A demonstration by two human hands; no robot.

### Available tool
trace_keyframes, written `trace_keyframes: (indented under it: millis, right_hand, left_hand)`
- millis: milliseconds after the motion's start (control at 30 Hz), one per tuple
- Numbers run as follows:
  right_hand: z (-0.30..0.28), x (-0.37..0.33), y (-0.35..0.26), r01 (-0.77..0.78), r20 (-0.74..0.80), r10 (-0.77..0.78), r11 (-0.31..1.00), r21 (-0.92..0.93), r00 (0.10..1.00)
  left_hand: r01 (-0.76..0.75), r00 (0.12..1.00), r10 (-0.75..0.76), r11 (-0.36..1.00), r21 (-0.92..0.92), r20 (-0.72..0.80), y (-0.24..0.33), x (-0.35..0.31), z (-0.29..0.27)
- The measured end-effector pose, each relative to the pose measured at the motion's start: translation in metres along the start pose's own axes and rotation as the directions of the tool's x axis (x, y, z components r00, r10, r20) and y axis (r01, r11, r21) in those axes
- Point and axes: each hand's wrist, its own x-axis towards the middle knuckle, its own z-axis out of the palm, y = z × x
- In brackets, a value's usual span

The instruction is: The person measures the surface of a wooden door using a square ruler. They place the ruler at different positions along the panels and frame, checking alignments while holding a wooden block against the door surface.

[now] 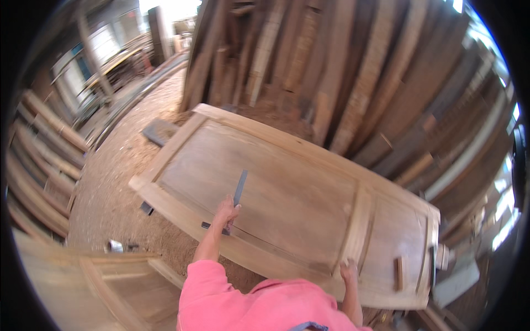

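A panelled wooden door [265, 196] lies flat in front of me, raised above the ground. My left hand [225, 212] is closed around a long flat grey strip [240, 185], perhaps a file, over the near side of the large panel. One end of the strip points away from me; a short dark piece shows below the hand. On the near part of the cross rail [356, 229] rests my right hand [349, 270], its fingers lying on the wood with no tool visible. A small wooden block [401, 273] sits on the smaller panel to the right.
Tall planks [364, 71] lean behind the door. Stacked timber [44, 171] stands at the left. Another panelled wooden piece [105, 292] is at the lower left, near a small can [114, 246]. Shavings or sawdust cover the ground [118, 176].
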Motion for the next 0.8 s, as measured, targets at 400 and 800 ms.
trace_keyframes:
  millis: [400,800]
  right_hand:
    - [-0.036,-0.057,-0.070,0.285,-0.041,-0.314,0.788,0.546,0.948]
    - [-0.112,-0.141,0.162,-0.044,-0.264,0.238,0.815,0.578,0.935]
  left_hand:
    - [-0.220,0.611,0.589,0.768,-0.601,0.529,0.333,-0.162,0.144]
    - [-0.556,0.375,0.746,0.656,-0.511,0.550,0.426,-0.272,0.295]
